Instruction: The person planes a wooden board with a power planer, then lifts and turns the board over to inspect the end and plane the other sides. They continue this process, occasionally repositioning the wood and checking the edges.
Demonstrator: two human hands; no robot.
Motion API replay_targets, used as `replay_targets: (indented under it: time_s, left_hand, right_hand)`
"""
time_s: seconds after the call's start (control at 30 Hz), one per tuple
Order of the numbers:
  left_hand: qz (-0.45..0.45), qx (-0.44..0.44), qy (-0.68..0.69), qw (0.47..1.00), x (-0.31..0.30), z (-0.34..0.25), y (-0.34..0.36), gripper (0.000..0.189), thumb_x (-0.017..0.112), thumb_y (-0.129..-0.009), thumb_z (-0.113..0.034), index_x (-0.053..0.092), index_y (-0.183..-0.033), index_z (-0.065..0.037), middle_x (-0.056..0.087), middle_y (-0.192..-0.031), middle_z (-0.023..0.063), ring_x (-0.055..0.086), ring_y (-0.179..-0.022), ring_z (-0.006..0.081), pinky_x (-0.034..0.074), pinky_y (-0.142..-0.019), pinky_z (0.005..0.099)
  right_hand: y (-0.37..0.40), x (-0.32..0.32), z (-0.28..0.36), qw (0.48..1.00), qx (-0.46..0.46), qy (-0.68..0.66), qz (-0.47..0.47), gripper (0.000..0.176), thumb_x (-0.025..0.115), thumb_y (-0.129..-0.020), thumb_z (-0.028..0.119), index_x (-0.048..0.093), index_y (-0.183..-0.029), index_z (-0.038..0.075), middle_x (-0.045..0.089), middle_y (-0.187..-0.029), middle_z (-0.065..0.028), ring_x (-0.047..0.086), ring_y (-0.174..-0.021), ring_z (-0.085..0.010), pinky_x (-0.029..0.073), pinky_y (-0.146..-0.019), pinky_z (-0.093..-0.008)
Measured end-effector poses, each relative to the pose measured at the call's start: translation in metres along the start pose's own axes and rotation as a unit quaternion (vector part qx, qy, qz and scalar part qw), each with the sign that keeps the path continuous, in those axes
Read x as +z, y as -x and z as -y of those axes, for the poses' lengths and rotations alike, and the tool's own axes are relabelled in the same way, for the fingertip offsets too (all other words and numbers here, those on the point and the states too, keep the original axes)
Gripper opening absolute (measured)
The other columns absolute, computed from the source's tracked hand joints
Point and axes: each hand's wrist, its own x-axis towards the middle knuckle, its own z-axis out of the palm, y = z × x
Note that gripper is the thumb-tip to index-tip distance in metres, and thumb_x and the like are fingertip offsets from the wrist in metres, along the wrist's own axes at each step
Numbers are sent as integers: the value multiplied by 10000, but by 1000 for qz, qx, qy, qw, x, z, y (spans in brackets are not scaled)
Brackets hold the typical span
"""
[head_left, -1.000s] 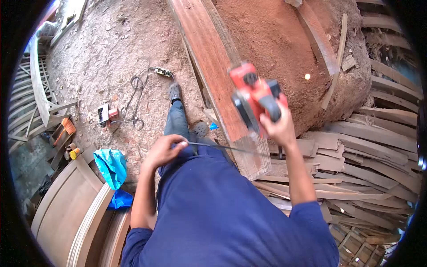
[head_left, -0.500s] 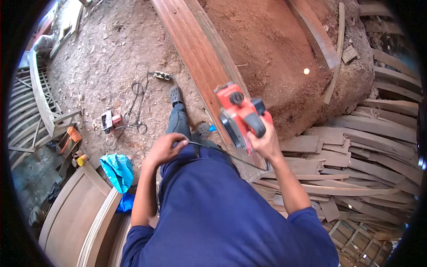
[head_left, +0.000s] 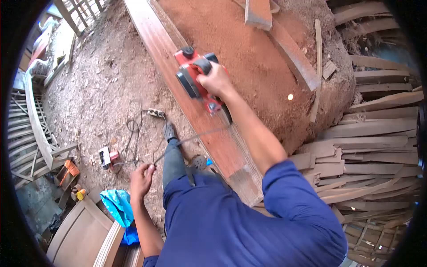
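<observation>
My right hand (head_left: 217, 81) is wrapped round the rear handle of a red and black electric planer (head_left: 190, 81). The planer sits on a long reddish wooden plank (head_left: 222, 151), well up its length. From the planer's back, a dark power cord (head_left: 202, 133) runs across the plank and over my leg toward my left side. My left hand (head_left: 141, 181) is closed there, thumb against fingers, with the cord in its pinch. Part of the planer's far side is hidden by my right hand.
Stacked curved boards (head_left: 369, 147) fill the right side. Reddish sawdust (head_left: 249, 66) lies beyond the plank. On the ground at left are a power strip (head_left: 155, 113) and another small red tool (head_left: 106, 157). A blue plastic bag (head_left: 117, 205) hangs by a panelled wooden piece (head_left: 80, 233).
My right hand has pushed the planer forward along the plank, away from my body. My left hand has moved from my waist down and left, drawing the cord out to the side.
</observation>
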Motion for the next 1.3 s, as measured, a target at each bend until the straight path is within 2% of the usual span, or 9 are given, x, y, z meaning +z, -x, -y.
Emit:
replay_targets:
  time_s: [0.23, 0.37, 0.57, 0.77, 0.93, 1.03, 1.07, 1.1, 1.3]
  left_hand:
    - [175, 156, -81, 969, 58, -28, -6, 283, 677, -929, -267, 706, -1141, -81, 721, -1081, 162, 685, -1030, 340, 533, -913, 416]
    - [100, 456, -34, 884, 141, -98, -31, 289, 716, -872, -186, 675, -1149, -113, 678, -1138, 108, 662, -1022, 325, 543, -854, 420]
    - [-29, 653, -244, 717, 272, -136, -56, 482, 592, -910, -486, 623, -1180, -88, 611, -1207, 118, 507, -1241, 306, 273, -1147, 550]
    - [191, 527, -389, 731, 249, -124, -47, 524, 614, -853, -542, 596, -1113, -88, 591, -1102, 99, 524, -1180, 267, 190, -1179, 598]
    - [-68, 486, -203, 848, 215, -93, 3, 757, 668, -852, -561, 485, -1374, -44, 548, -1341, 178, 391, -1387, 337, 121, -1202, 592]
    - [-326, 257, -26, 909, 227, -56, 15, 829, 711, -855, -554, 429, -1417, -14, 608, -1262, 153, 504, -1286, 327, 291, -1154, 525]
    - [-112, 34, 205, 972, 246, -20, -8, 790, 735, -850, -540, 476, -1375, -9, 637, -1176, 120, 565, -1190, 279, 382, -1064, 455]
    - [122, -192, 406, 885, 244, -17, -12, 753, 758, -846, -527, 522, -1333, -4, 665, -1091, 88, 625, -1095, 231, 473, -974, 384]
    - [252, -79, 429, 864, 224, -46, 22, 752, 850, -747, -534, 655, -1199, 34, 705, -1101, 101, 657, -1067, 168, 517, -941, 310]
  right_hand:
    - [188, -103, -22, 984, 71, -161, -29, 416, 713, -786, 95, 642, -1178, -26, 691, -1093, -96, 648, -1027, -201, 490, -948, -360]
    - [312, -138, -36, 952, 224, -186, -98, 349, 697, -793, 76, 637, -1127, -6, 589, -751, -3, 535, -567, -74, 469, -496, -261]
    - [445, -143, -91, 914, 305, -178, -200, 283, 673, -772, 27, 600, -1044, 6, 554, -658, -15, 508, -468, -103, 415, -425, -282]
    - [494, -134, -128, 887, 350, -204, -220, 368, 664, -747, 0, 573, -1103, 16, 576, -686, -46, 525, -461, -121, 421, -424, -285]
    - [500, -123, -141, 878, 348, -226, -239, 376, 657, -754, -13, 546, -1113, -2, 574, -709, -67, 517, -449, -136, 415, -412, -286]
    - [496, -121, -139, 875, 355, -233, -232, 431, 675, -749, -6, 542, -1159, -5, 593, -743, -79, 538, -468, -142, 434, -431, -295]
    - [493, -121, -137, 879, 355, -234, -215, 431, 675, -748, -10, 544, -1158, -6, 592, -740, -77, 541, -471, -142, 437, -435, -296]
    - [492, -122, -135, 883, 355, -236, -199, 431, 676, -747, -13, 546, -1158, -7, 591, -737, -76, 544, -475, -142, 440, -439, -297]
    - [486, -116, -129, 914, 299, -218, -167, 364, 663, -739, -18, 590, -1095, 1, 570, -675, -45, 543, -470, -131, 430, -440, -296]
